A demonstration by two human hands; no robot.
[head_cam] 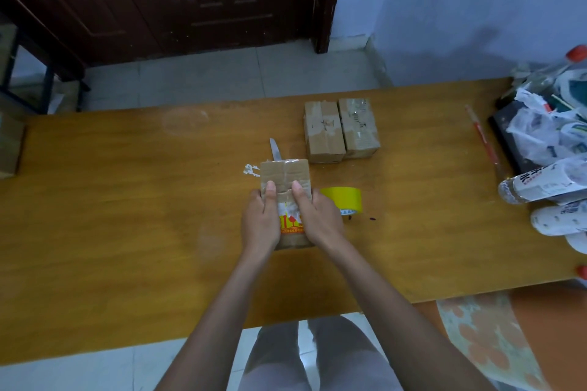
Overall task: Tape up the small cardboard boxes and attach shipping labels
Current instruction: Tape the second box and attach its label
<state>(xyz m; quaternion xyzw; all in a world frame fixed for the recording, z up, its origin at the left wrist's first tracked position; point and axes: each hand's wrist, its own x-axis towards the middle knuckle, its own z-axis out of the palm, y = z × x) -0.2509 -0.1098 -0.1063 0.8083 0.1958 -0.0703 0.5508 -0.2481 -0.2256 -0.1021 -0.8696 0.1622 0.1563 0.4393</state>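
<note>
A small cardboard box (286, 173) with a red and yellow printed patch sits at the middle of the wooden table (127, 200). My left hand (262, 222) grips its left side and my right hand (317, 219) grips its right side, both thumbs pressing on the taped top. A yellow tape roll (344, 200) lies just right of my right hand. A knife blade (275, 151) pokes out behind the box. Two more small taped boxes (341, 130) stand side by side farther back.
Plastic bottles (546, 184), crumpled bags (546, 127) and a dark tray crowd the table's right end. A red stick (482, 136) lies near them. White paper scraps (251, 170) sit left of the held box. A dark wooden door stands beyond the table.
</note>
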